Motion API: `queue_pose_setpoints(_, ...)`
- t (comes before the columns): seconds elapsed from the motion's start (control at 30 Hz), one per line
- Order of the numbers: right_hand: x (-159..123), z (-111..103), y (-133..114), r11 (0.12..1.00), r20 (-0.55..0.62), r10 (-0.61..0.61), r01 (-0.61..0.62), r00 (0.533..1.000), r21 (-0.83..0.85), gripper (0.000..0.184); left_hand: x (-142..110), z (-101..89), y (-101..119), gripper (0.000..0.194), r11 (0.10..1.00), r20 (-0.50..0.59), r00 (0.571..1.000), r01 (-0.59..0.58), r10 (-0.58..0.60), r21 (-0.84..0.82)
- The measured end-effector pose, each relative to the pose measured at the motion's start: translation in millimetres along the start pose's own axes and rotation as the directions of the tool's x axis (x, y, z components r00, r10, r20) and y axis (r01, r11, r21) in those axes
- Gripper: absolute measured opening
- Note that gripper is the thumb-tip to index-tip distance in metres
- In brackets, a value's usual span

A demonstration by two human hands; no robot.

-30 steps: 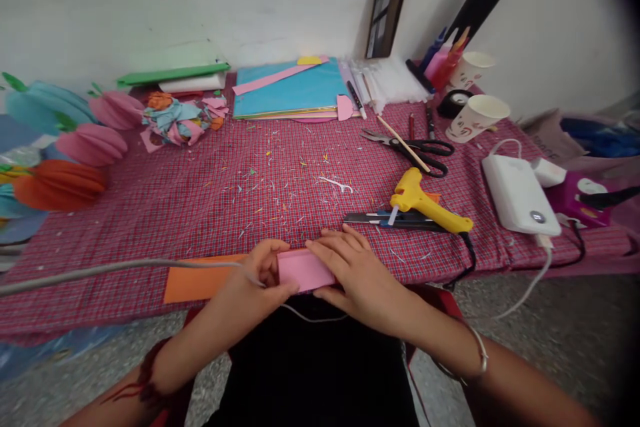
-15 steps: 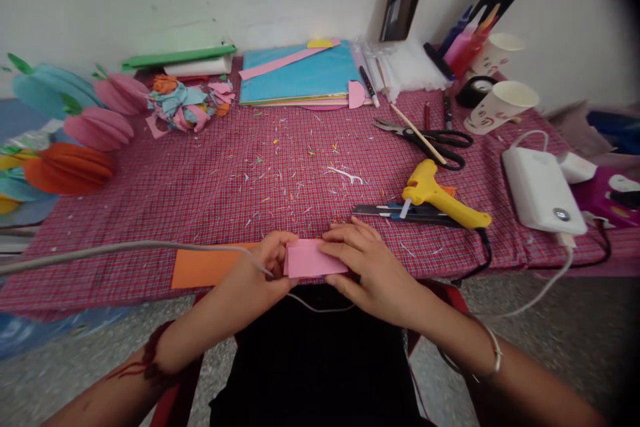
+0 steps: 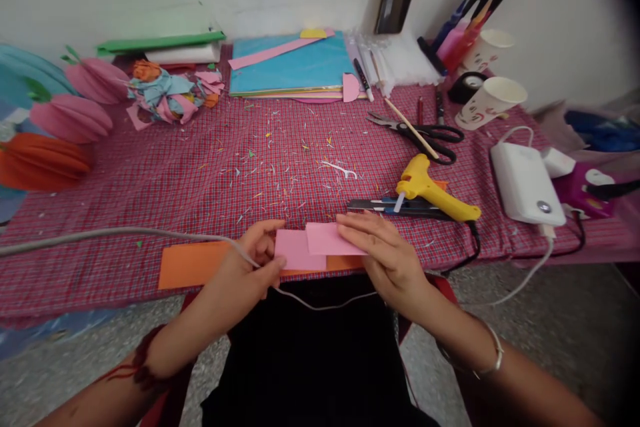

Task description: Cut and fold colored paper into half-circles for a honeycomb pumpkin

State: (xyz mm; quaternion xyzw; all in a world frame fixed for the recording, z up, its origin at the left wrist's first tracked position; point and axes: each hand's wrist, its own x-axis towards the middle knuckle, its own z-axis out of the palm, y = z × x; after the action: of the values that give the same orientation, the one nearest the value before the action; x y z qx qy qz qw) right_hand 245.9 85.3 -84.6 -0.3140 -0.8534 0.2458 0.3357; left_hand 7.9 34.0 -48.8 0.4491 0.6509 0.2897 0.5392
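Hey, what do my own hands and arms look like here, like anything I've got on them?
Both the left hand and right hand are ungloved, and no sleeves show on your forearms. Your left wrist wears a dark red bracelet with loose red strings. Your right has a thin, pale, rounded bangle.

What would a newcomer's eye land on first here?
Probably the yellow glue gun, bright against the red checked cloth, lying right of centre over a utility knife. Next, perhaps, the ribbed orange paper ball at far left and the blue sheet at the back by the wall. At the near edge, the left hand and right hand hold overlapping pink papers.
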Motion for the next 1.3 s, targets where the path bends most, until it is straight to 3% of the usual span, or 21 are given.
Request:
queue_pose_setpoints(0.13,-12,-8,8,0.991,0.05,-0.066,0.072,0.997,-0.117,0.061,-3,-2.5,-10,0.052,0.997,-0.108,0.993,-0.046,0.039,-0.067)
queue_pose_setpoints(0.23,-18,-10,11,0.968,0.171,-0.094,0.13,0.981,-0.213,0.057,-9,-8.1,-17,0.05,0.996,-0.159,0.986,-0.068,0.058,-0.06)
queue_pose_setpoints(0.33,-19,-13,10,0.951,0.308,-0.065,0.152,0.949,-0.268,0.055,-16,-15.8,-19,0.047,0.998,-0.206,0.977,-0.055,0.057,0.018)
queue_pose_setpoints(0.47,-16,-21,6,0.968,0.386,0.008,0.089,0.923,-0.235,0.064,-24,-24.9,-18,0.05,0.995,-0.231,0.972,-0.018,0.041,0.098)
queue_pose_setpoints(0.57,-13,-27,3,0.988,0.383,0.042,0.02,0.923,-0.156,0.073,-27,-29.6,-21,0.056,0.989,-0.236,0.97,-0.017,0.051,0.145)
queue_pose_setpoints(0.7,-12,-26,1,0.99,0.331,0.077,-0.035,0.94,-0.133,0.062,-29,-35.1,-30,0.044,0.963,-0.263,0.965,0.053,0.019,0.263)
queue_pose_setpoints(0.8,-12,-21,1,0.985,0.303,0.08,-0.027,0.95,-0.172,0.057,-29,-38.4,-34,0.035,0.945,-0.273,0.962,0.098,-0.01,0.312)
queue_pose_setpoints(0.97,-13,-15,3,0.979,0.266,0.051,0.004,0.963,-0.203,0.052,-28,-40.2,-29,0.043,0.926,-0.252,0.967,0.134,-0.044,0.352)
queue_pose_setpoints(1.3,-14,-14,3,0.973,0.26,0.042,0.02,0.965,-0.231,0.051,-25,-34.7,-19,0.034,0.901,-0.191,0.977,-0.006,0.098,0.435)
